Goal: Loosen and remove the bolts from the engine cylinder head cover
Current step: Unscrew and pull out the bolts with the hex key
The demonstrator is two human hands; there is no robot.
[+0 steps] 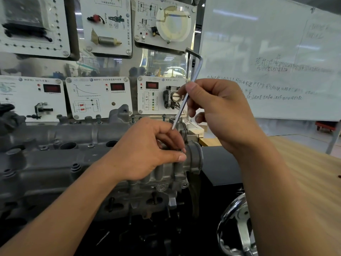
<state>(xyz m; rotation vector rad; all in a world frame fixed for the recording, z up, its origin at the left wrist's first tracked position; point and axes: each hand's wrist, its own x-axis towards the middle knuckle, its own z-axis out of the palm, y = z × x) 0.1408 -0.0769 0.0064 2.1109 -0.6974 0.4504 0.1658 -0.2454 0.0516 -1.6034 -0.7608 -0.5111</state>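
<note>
The grey cast-metal engine cylinder head cover (55, 163) stretches across the lower left of the view and serves as the landmark. At its right end, the right hand (221, 111) pinches the long shaft of a silver L-shaped hex key (186, 95), thumb and fingers closed together on the shaft about midway, the short bent arm pointing up and left above the hand. The key slants down toward the cover's right end, likely so its tip can seat in a bolt head there. The left hand (147, 154) rests on that same end of the cover, its fingertips (181, 157) pressed together as if pinching something small beneath the key's tip; whether that is a bolt I cannot tell, since the fingers hide it. It seems to steady or guide the key's seat.

One hex key is in view. Along the cover's far edge, about four dark bolts (98, 118) stand raised, apparently already loosened.
</note>
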